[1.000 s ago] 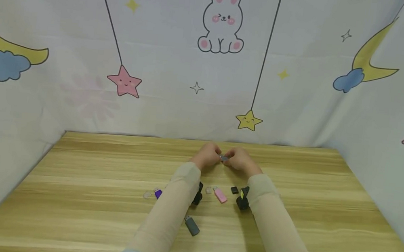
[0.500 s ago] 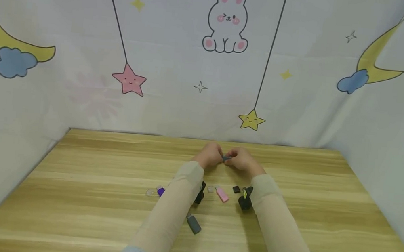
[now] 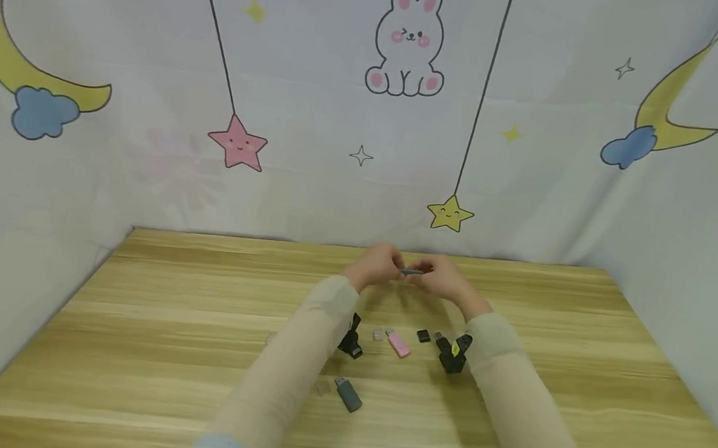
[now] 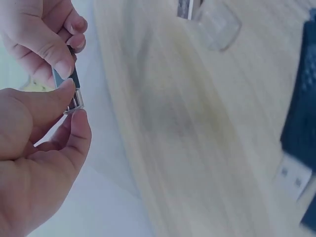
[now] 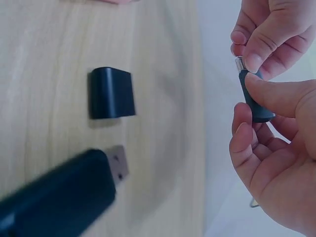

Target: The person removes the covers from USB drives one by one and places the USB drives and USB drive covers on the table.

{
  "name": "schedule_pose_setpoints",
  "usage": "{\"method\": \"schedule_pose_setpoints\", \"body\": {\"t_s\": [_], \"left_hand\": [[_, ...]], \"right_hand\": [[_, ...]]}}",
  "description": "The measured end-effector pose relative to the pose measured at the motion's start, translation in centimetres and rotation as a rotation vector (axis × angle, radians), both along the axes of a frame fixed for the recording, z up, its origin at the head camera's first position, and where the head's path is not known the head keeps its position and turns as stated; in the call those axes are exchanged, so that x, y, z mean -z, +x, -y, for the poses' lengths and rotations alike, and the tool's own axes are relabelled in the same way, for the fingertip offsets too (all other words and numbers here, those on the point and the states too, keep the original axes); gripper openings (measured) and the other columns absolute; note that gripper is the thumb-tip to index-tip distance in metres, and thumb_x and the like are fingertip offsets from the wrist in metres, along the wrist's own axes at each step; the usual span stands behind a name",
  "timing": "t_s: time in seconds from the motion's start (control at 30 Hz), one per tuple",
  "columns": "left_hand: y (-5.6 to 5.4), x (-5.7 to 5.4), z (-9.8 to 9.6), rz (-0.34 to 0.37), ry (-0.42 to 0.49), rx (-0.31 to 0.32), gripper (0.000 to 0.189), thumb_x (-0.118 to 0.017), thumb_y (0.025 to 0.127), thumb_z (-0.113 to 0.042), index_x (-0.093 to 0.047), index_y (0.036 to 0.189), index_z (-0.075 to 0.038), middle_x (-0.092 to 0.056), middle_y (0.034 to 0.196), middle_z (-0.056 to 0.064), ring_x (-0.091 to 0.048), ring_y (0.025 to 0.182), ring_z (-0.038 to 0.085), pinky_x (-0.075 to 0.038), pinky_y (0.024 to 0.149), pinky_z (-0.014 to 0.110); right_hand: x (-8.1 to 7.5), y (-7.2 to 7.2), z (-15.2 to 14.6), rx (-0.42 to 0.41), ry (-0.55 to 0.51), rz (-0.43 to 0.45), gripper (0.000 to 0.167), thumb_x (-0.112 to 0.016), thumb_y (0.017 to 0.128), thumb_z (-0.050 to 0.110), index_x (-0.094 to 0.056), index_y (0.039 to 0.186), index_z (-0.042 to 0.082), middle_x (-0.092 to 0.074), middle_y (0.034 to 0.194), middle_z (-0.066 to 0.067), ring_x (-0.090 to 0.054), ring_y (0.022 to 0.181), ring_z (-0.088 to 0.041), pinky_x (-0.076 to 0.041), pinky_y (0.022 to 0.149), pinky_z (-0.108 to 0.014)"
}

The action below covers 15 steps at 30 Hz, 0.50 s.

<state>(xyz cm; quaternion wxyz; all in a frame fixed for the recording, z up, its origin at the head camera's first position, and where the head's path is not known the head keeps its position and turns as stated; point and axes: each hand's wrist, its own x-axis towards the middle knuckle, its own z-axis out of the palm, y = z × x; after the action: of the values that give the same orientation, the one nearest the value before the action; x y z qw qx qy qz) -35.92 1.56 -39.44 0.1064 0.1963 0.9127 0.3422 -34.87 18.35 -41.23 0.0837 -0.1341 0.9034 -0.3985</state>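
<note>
Near the table's far edge, both hands hold one small dark grey USB stick [image 5: 253,101], raised over the wood. My left hand [image 3: 380,263] pinches its metal-connector end [image 4: 75,101] between thumb and fingertip. The stick's body is gripped by my right hand [image 3: 446,277], thumb on top and fingers beneath. Closer to me lie a pink USB stick [image 3: 398,344], a clear cap [image 3: 378,335], a black cap [image 5: 112,93] and a black USB stick [image 5: 59,195]. Another dark grey USB stick [image 3: 348,395] rests beside the left sleeve, with a clear cap [image 3: 323,388] next to it.
Black wrist cameras [image 3: 453,354] hang below the forearms and overlap small things on the table. One more clear cap [image 3: 271,338] shows left of the left sleeve. A printed white cloth [image 3: 297,196] stands behind the wooden table [image 3: 196,295].
Both hands, still holding the USB stick, have risen a little and shifted slightly right. The left sleeve now covers the purple USB stick, and the clear cap beside the grey one has come into view.
</note>
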Motion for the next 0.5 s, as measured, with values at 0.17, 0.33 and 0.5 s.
{"method": "schedule_pose_setpoints", "body": {"t_s": [0.17,0.33,0.5], "left_hand": [[0.9,-0.9,0.4,-0.005,-0.003,0.087,0.014,-0.067,0.09,-0.008,-0.069,0.101,0.0,-0.067,0.099,0.012,-0.058,0.084,0.018,-0.05,0.073,0.029],[2.3,-1.5,1.0,-0.046,0.026,0.189,0.009,-0.068,0.089,-0.008,-0.069,0.095,-0.001,-0.066,0.088,0.007,-0.052,0.073,0.014,-0.046,0.065,0.025],[4.1,-2.1,1.5,-0.038,0.04,0.228,0.007,-0.067,0.09,-0.01,-0.065,0.094,-0.004,-0.062,0.084,0.005,-0.048,0.07,0.013,-0.042,0.061,0.024]], "right_hand": [[-0.8,1.4,-0.8,-0.057,-0.019,-0.042,0.02,-0.064,0.093,0.016,-0.067,0.107,0.001,-0.065,0.093,-0.012,-0.057,0.077,-0.018,-0.05,0.067,-0.031],[-1.5,3.2,-1.3,-0.106,-0.021,-0.091,0.019,-0.063,0.094,0.015,-0.067,0.107,0.002,-0.065,0.09,-0.012,-0.055,0.075,-0.019,-0.048,0.063,-0.03],[-2.1,5.1,-1.3,-0.125,-0.02,-0.109,0.018,-0.063,0.094,0.016,-0.068,0.106,0.003,-0.067,0.096,-0.009,-0.06,0.082,-0.022,-0.05,0.068,-0.031]]}}
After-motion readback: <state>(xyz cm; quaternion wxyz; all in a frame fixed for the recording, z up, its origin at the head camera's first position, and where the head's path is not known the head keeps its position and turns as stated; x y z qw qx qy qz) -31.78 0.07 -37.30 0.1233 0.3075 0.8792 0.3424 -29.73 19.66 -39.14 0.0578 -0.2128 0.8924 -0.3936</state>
